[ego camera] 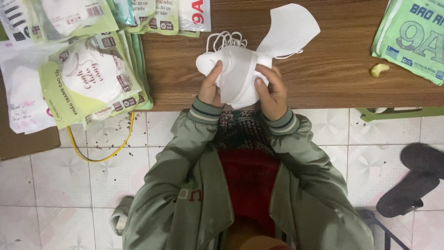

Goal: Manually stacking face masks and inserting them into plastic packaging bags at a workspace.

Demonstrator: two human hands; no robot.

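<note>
White masks: one stack, count unclear; left hand, right hand fingers clamped on it.

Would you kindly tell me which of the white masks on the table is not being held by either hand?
The single white mask lying flat on the table, beyond the right hand. The others form the stack gripped by both hands, the left hand included.

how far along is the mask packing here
Done: filled mask packets lie stacked at the table's left. In hand: the left hand and right hand grip a folded bunch of white masks. Left: one loose white mask lies behind, unpacked.
</note>
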